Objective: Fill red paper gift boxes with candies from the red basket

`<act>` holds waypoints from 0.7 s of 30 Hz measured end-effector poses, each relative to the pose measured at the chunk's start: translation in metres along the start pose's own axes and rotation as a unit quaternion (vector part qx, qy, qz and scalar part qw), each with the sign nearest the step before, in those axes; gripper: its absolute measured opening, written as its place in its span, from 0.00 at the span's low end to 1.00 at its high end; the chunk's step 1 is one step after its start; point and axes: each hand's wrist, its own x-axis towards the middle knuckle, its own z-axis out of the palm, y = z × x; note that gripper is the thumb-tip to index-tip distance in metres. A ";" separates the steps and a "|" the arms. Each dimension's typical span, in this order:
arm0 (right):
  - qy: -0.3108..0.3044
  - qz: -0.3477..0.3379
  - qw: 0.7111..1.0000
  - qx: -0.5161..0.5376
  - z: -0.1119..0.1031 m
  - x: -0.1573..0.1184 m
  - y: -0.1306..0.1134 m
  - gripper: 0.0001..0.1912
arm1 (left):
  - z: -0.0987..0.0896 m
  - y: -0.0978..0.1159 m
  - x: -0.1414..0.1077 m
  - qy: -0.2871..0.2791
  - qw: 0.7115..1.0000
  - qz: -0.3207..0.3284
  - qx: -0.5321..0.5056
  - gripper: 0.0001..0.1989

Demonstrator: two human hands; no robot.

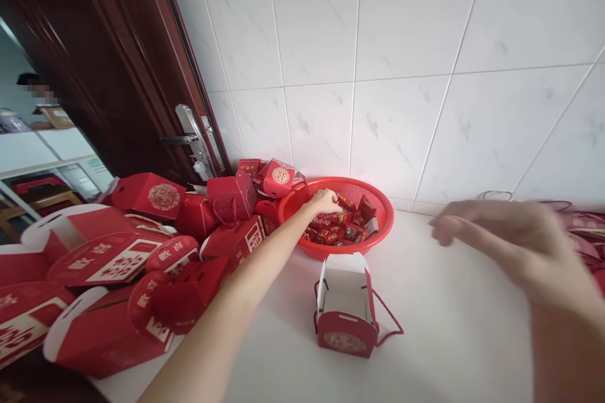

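Note:
A red plastic basket against the tiled wall holds several wrapped red candies. My left hand reaches into it at the left, fingers bent down over the candies; whether it grips one is hidden. In front of the basket stands a red gift box with its top open, white inside and without visible contents, cord handles hanging at both sides. My right hand hovers to the right of the basket, blurred, with fingers curled; what is between them, if anything, cannot be made out.
Many red gift boxes are piled along the left. More dark red items with cords lie at the right edge. A brown door with a metal handle stands at the back left; a person is beyond it.

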 end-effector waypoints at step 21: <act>0.015 0.225 0.958 0.177 0.158 0.093 0.116 0.08 | 0.011 -0.003 0.011 0.009 0.997 0.056 -0.061 0.20</act>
